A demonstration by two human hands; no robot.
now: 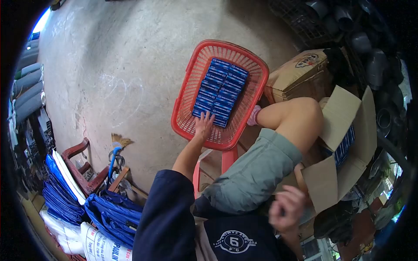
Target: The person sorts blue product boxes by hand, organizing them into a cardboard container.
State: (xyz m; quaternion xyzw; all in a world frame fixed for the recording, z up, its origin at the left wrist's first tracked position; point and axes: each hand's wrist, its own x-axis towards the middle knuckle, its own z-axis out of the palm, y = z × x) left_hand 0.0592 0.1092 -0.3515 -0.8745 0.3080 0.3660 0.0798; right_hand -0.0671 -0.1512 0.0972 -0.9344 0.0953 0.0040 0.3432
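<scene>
Blue boxes [220, 91] lie in two rows just beyond the left hand [203, 126], whose spread fingers touch their near end inside the red basket [175, 116]. Rightward, the right hand [287, 209] is blurred, fingers curled, how tightly I cannot tell, near the open carton [320, 180].
</scene>
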